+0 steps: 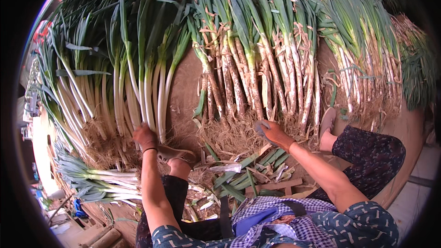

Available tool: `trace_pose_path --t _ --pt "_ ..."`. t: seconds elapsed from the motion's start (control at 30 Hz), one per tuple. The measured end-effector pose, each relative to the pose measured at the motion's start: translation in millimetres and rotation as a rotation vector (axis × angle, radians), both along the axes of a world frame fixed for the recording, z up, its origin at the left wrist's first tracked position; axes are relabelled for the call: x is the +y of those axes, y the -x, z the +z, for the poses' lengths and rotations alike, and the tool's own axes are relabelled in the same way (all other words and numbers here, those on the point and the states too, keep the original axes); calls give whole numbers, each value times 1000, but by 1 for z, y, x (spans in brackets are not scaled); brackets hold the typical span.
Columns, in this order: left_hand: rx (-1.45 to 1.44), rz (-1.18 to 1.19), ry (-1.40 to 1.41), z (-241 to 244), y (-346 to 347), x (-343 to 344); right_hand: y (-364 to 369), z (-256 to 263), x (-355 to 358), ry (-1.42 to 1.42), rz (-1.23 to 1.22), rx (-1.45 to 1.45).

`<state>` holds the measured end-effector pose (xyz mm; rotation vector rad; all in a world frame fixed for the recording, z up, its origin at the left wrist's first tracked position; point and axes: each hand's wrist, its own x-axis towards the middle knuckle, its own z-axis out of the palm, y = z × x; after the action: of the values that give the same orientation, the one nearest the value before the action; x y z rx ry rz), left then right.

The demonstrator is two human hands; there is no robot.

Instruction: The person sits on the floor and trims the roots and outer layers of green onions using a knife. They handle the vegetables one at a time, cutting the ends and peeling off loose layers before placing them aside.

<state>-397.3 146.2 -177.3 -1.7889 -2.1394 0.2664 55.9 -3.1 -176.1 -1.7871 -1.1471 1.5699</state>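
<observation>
My left hand [145, 137], in an orange work glove, is at the root end of a cleaned white-stemmed leek [148, 100] on the left pile; whether it grips the stem I cannot tell. Gloved in orange and grey, my right hand [274, 133] is at the roots of the middle row, its fingers curled; what they hold is hidden. That row is of leeks [237, 86] with brown, soiled stems and dry outer skins. Long tangled roots [231, 137] spread between my hands.
Stripped leaves [241, 175] and a wooden piece [275, 185] lie before my lap. Further leeks [365, 65] lie at the right, and a small pile of leeks [110, 182] lies crosswise at lower left. My shoes [328, 119] flank the middle row.
</observation>
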Motion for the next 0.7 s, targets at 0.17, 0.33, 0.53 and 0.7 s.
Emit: trace_pose_path --t 0.17,0.33,0.53,0.7 --pt "-593 -369 248 -15 -204 -5 11 -19 -21 15 -2 13" --pt "-891 20 280 -75 -248 -20 29 21 -29 -157 130 -136" --pt "-1700 44 633 40 -277 -60 32 21 -28 -184 -337 257" --pt "-1492 -159 1414 75 -265 -116 38 9 -100 171 -381 628"
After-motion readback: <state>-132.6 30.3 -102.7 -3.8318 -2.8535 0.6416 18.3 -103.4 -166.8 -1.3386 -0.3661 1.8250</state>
